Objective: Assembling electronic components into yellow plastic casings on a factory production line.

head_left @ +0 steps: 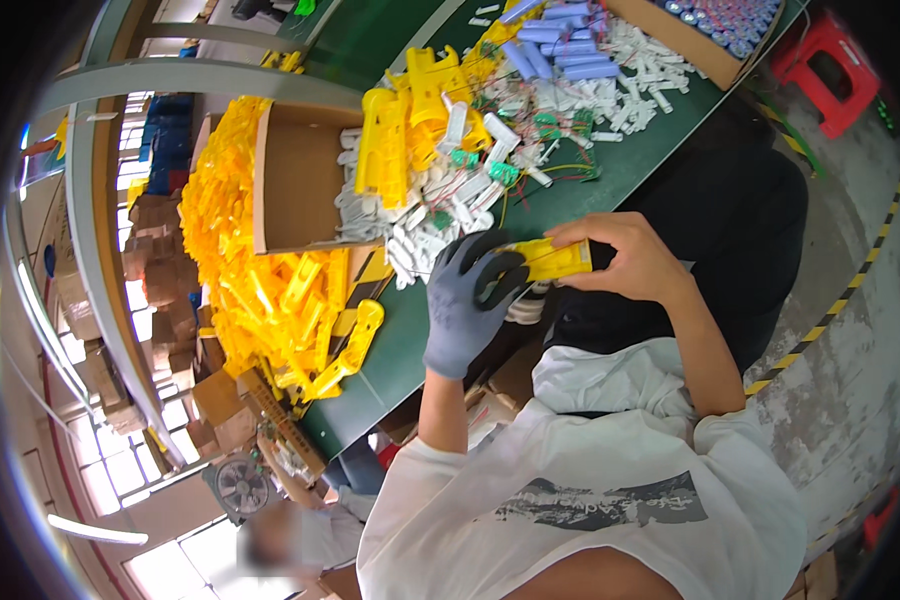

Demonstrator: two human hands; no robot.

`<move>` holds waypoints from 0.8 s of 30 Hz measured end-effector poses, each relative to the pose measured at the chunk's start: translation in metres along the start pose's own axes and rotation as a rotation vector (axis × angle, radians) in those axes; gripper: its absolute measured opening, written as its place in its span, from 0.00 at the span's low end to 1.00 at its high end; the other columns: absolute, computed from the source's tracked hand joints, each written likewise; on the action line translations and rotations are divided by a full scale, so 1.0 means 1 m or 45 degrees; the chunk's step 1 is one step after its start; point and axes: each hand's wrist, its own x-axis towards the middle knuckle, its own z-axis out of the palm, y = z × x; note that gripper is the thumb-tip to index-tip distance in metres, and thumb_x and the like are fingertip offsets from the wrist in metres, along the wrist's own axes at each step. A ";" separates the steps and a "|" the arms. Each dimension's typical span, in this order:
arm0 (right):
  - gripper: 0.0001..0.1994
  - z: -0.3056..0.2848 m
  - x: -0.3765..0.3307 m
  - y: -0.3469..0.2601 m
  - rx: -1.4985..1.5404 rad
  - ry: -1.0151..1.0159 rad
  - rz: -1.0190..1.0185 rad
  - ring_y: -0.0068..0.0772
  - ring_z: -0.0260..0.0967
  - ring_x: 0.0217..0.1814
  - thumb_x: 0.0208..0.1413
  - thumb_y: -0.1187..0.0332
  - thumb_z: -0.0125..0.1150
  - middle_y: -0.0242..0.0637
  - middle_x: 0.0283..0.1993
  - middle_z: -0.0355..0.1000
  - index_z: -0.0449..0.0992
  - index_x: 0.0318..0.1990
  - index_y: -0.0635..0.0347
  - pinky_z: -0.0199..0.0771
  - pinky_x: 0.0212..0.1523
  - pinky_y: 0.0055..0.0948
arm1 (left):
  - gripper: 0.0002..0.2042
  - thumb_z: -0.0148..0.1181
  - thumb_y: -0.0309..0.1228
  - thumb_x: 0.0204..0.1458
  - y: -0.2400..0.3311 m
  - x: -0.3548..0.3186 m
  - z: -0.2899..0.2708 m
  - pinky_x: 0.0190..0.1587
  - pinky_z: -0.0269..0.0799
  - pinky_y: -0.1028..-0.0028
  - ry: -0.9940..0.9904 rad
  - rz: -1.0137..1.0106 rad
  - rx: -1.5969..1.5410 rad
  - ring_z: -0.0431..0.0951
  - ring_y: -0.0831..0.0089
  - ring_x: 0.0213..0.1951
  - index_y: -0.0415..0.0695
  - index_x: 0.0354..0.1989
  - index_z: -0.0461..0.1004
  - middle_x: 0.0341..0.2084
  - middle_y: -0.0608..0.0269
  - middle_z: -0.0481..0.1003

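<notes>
Between my two hands is a yellow plastic housing (555, 260), held just off the near edge of the green table (395, 345). My left hand (470, 290), in a grey glove with dark fingertips, is closed around the housing's left end. The bare fingers and thumb of my right hand (635, 255) pinch its right end. What lies inside the housing is too small to make out. Just beyond my hands are white plastic parts (460, 205), small green circuit boards (503, 172) with thin wires, and yellow housing shells (382, 140).
An open cardboard box (310, 180) stands left of the white parts, beside a large heap of yellow shells (240, 220). Purple cylindrical cells (565, 45) lie at the far side near a box of cells (725, 25). A red stool (830, 75) stands on the floor; another person (315, 530) is at lower left.
</notes>
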 end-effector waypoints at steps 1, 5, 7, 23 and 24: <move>0.18 0.001 0.000 0.000 0.019 -0.035 -0.020 0.38 0.74 0.42 0.37 0.70 0.72 0.38 0.43 0.76 0.77 0.40 0.60 0.73 0.44 0.30 | 0.10 0.64 0.28 0.42 -0.001 -0.003 0.001 0.44 0.68 0.63 0.009 0.009 -0.020 0.74 0.56 0.41 0.45 0.35 0.76 0.40 0.59 0.75; 0.19 -0.006 0.008 0.004 -0.014 -0.158 -0.022 0.38 0.73 0.38 0.37 0.68 0.72 0.37 0.40 0.76 0.77 0.40 0.60 0.72 0.42 0.31 | 0.10 0.64 0.28 0.42 -0.015 -0.013 0.012 0.42 0.68 0.63 0.034 0.017 -0.010 0.74 0.57 0.40 0.46 0.34 0.74 0.41 0.60 0.74; 0.19 -0.006 0.014 0.007 -0.092 -0.185 -0.041 0.38 0.72 0.39 0.37 0.68 0.72 0.37 0.39 0.76 0.78 0.40 0.60 0.71 0.43 0.32 | 0.13 0.64 0.28 0.43 -0.025 -0.018 0.021 0.43 0.68 0.62 0.054 0.094 0.159 0.73 0.57 0.41 0.47 0.38 0.72 0.44 0.60 0.73; 0.18 -0.020 0.038 -0.012 -0.521 -0.263 0.036 0.33 0.72 0.42 0.38 0.71 0.72 0.37 0.43 0.75 0.77 0.39 0.62 0.73 0.44 0.30 | 0.11 0.61 0.27 0.43 -0.061 -0.019 0.037 0.42 0.68 0.61 0.082 0.152 -0.210 0.73 0.56 0.39 0.43 0.35 0.68 0.43 0.54 0.72; 0.16 -0.023 0.043 -0.019 -0.420 -0.169 0.167 0.29 0.72 0.39 0.41 0.70 0.71 0.35 0.40 0.76 0.77 0.40 0.60 0.72 0.37 0.25 | 0.13 0.63 0.29 0.42 -0.063 -0.021 0.041 0.42 0.67 0.61 0.070 0.123 -0.244 0.72 0.55 0.40 0.44 0.35 0.68 0.44 0.53 0.71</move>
